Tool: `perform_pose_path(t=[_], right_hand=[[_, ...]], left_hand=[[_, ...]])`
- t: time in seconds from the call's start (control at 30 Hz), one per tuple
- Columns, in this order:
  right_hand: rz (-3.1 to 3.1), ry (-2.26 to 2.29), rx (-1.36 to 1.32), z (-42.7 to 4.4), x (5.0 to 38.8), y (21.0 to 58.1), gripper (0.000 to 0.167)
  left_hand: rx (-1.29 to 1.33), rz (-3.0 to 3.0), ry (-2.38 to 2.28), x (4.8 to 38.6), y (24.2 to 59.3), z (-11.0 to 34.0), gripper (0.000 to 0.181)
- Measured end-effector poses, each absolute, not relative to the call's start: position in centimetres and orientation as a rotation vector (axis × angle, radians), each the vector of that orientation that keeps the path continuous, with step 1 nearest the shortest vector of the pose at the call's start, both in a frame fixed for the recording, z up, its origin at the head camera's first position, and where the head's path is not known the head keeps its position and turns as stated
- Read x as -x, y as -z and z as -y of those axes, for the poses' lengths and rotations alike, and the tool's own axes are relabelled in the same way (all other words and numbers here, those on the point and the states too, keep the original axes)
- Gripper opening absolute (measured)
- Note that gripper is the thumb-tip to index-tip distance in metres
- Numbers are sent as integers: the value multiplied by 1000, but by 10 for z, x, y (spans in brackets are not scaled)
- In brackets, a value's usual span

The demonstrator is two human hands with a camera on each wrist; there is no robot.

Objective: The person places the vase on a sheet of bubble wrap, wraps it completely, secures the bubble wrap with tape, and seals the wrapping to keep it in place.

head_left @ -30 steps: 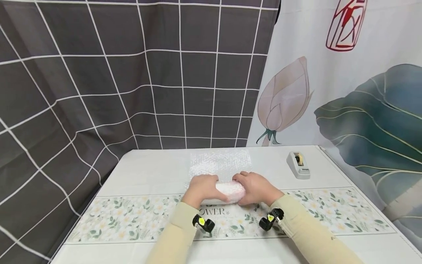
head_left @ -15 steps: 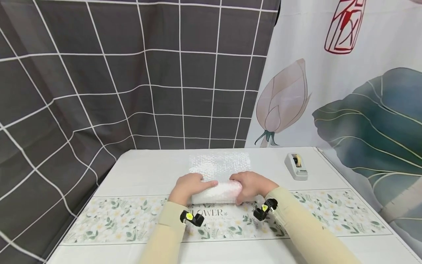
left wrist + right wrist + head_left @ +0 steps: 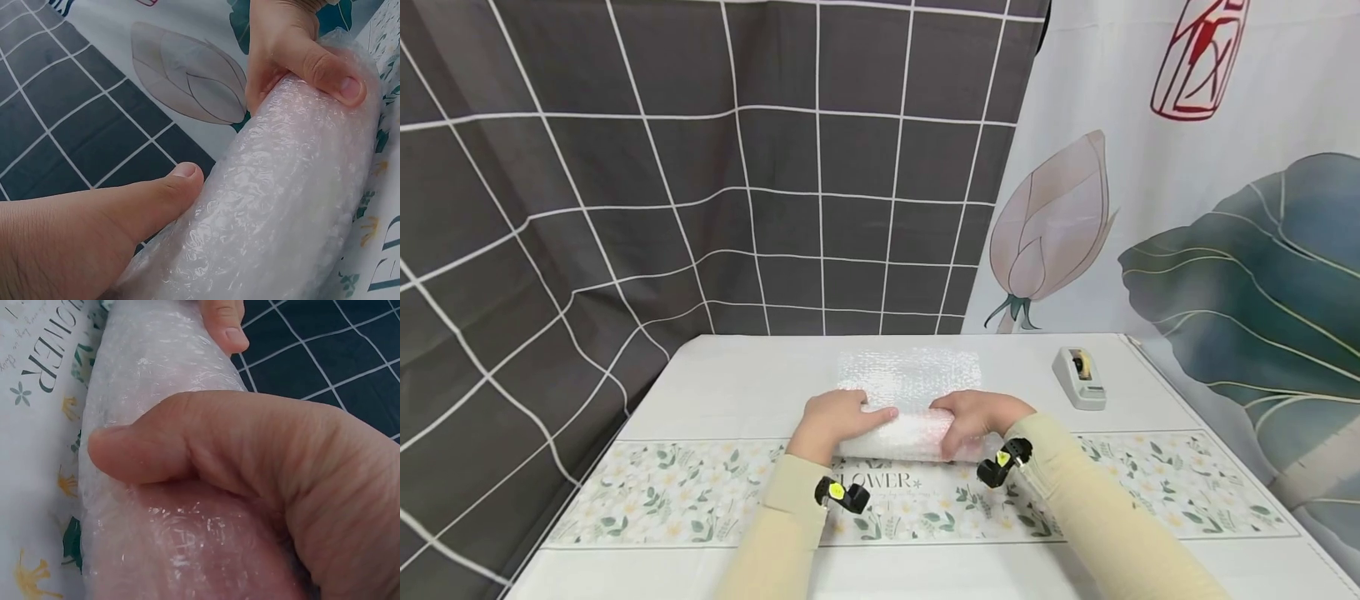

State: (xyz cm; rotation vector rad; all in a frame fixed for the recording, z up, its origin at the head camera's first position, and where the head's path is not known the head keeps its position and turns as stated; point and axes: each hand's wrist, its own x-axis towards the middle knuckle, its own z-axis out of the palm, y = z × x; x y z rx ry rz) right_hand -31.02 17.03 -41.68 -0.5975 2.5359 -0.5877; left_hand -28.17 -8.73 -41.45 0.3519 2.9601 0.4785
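Now our bare left hand (image 3: 833,418) is resting farther from our bare right hand (image 3: 976,418) than before, its grip hidden; the right is clamping the whitish-pink bubble-wrap roll (image 3: 906,435) on the white floral-printed table (image 3: 737,392).

Head view: bright, even light, white tabletop (image 3: 737,379) close to washed out. Soft grey shadow along the near edge of the right sleeve (image 3: 1105,508). Flat bubble-wrap sheet (image 3: 910,371) catches glare, broken into small white glints. Dark grid curtain (image 3: 625,158) readable, looks stretched toward left edge, wide-angle feel. Fine script under the printed lettering (image 3: 880,481) too small to read. Wrist views: dimmer, muted contrast. Bubble-wrap roll (image 3: 281,194) shows scattered pinpoint highlights in both. Right hand (image 3: 269,456) slightly soft, darker shading under thumb. Light source: can't tell.
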Motion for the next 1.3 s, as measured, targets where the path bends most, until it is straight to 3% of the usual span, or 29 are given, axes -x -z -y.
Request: perform_pose_path(t=[0.13, 0.27, 0.47, 0.57, 0.73, 0.9, 1.13, 1.3], right_hand=[[-2523, 586, 571, -170, 310, 415, 71], [-2430, 651, 525, -171, 311, 414, 63], [-2329, 679, 450, -173, 318, 414, 65], [-2322, 661, 449, -173, 320, 414, 68], [-2295, 686, 490, -175, 321, 416, 63], [-2358, 677, 506, -175, 319, 420, 72], [-2548, 467, 774, -175, 312, 416, 83], [-2748, 328, 1016, -167, 293, 405, 75]], left_hand=[[-318, -2947, -487, 281, 413, 87, 83], [-342, -2972, -458, 281, 413, 84, 81], [-709, -3158, -337, 278, 413, 66, 61], [-835, -3124, -298, 273, 413, 54, 68], [-788, -3035, -211, 265, 418, 40, 91], [-797, -3058, -126, 268, 426, 37, 86], [-870, -3037, -155, 280, 432, 40, 67], [-818, -2958, -236, 288, 427, 42, 67]])
